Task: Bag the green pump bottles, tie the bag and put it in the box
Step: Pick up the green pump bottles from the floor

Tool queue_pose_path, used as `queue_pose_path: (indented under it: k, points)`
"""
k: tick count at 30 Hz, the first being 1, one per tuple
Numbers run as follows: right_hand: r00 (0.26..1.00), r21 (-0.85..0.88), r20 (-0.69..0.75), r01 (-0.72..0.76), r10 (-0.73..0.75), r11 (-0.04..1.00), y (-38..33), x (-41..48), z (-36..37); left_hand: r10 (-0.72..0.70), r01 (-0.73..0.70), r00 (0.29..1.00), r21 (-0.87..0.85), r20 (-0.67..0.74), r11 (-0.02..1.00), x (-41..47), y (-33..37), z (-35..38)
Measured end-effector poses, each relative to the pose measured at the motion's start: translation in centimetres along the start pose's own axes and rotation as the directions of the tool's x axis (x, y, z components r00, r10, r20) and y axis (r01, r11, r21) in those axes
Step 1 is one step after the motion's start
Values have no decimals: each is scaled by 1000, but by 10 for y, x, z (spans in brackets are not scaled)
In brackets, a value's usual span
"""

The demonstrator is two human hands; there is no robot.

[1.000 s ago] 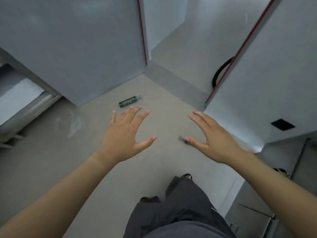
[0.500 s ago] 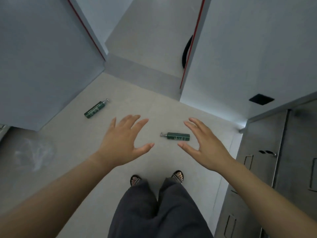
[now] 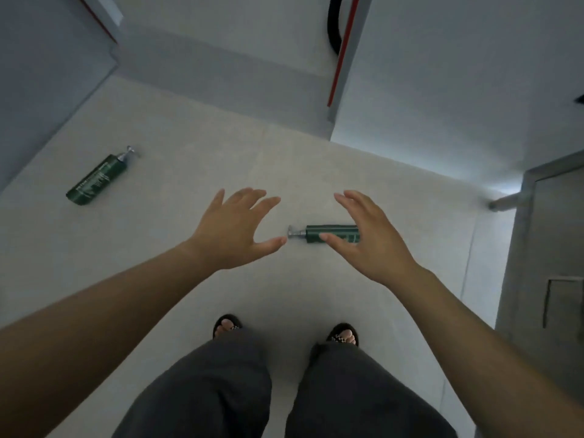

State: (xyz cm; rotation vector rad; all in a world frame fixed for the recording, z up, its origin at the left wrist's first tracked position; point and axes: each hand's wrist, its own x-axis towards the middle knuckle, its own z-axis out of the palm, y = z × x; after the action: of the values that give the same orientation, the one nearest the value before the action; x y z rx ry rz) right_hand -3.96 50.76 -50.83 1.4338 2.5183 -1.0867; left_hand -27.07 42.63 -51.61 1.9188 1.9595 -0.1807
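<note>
Under right hand (image 3: 373,238) near bottle (image 3: 331,233) half hidden; left hand (image 3: 234,232) alongside, both spread, empty; far-left bottle (image 3: 96,181) clear.

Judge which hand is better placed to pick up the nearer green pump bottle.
Right. The right hand is open and overlaps the nearer bottle lying on the floor. The left hand is open beside its pump end; the other bottle lies far left.
</note>
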Motion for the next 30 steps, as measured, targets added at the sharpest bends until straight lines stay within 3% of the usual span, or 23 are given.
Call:
queue_pose_path:
  k: [7,12,16,19,24,30]
  points:
    - [993,-148,104,-32,48,988,132,96,177,-15,15,999,0,39,1000,91,-58,196]
    - [995,-292,98,7,23,956,197,150,252,6,-6,997,8,74,1000,131,-87,300]
    - [999,-356,30,-5,17,934,223,169,279,-38,38,999,-48,11,998,147,-107,339]
    - [998,-379,-45,-52,37,924,229,168,290,-37,40,998,-55,48,998,145,-113,357]
    - [978,-206,-120,-196,174,959,217,165,302,-7,8,999,-32,43,999,140,-108,377]
    - [993,-154,-78,-99,88,983,212,155,318,-18,20,996,-18,91,1000,146,-108,392]
